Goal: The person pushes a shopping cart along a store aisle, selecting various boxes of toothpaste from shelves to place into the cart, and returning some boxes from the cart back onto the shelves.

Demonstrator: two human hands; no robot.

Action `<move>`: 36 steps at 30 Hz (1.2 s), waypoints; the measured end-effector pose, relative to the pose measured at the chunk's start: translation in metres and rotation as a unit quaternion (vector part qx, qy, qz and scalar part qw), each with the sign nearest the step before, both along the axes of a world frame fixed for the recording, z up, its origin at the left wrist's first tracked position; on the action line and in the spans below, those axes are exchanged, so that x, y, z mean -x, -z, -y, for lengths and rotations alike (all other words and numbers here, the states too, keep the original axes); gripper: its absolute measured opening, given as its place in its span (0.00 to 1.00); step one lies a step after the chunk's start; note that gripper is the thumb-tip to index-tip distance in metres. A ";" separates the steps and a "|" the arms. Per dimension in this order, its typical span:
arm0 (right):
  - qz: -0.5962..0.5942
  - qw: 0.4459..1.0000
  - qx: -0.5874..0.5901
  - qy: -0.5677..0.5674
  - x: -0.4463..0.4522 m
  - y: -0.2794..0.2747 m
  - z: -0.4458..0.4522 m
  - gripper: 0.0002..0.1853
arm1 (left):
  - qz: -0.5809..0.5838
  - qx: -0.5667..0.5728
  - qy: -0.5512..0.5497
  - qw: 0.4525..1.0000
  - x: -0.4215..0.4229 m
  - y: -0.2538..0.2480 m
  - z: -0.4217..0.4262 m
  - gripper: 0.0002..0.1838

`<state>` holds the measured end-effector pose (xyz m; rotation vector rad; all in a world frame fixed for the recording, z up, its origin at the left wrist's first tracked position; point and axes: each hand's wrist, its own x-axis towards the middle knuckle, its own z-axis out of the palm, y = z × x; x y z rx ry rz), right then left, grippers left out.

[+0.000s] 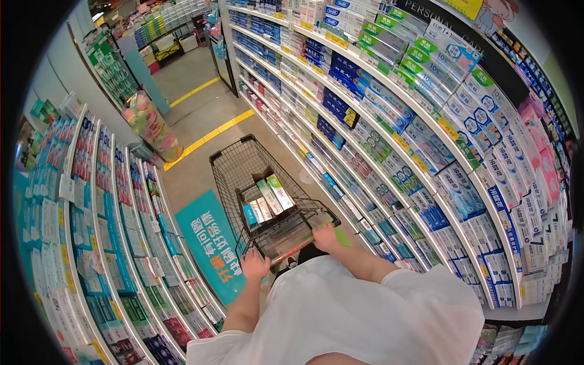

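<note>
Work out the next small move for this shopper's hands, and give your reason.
I'd probably ease the cart gently forward: the left hand and right hand are both at its handle end, the boxes already sit inside, and bare floor shows ahead, beyond the yellow strip.

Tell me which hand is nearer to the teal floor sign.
Left. The left hand is at the end of the cart handle closer to the teal floor sign; the right hand is at the opposite end, farther away.
</note>
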<state>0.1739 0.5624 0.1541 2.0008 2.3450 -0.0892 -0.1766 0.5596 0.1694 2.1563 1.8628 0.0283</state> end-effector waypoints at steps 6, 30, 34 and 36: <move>-0.238 0.963 0.026 -0.121 -0.036 -0.053 -0.079 0.16 | 0.008 0.000 -0.016 1.000 -0.009 0.000 -0.051 0.39; 0.136 0.918 -0.278 0.249 -0.334 -0.304 -0.548 0.34 | 0.016 0.029 -0.040 0.999 -0.025 0.004 -0.220 0.42; 0.190 0.883 -0.358 0.238 -0.347 -0.289 -0.558 0.35 | 0.019 0.036 -0.040 0.998 -0.023 0.006 -0.237 0.42; 0.190 0.885 -0.331 0.268 -0.341 -0.293 -0.557 0.35 | 0.004 0.030 -0.034 0.999 -0.023 0.008 -0.243 0.42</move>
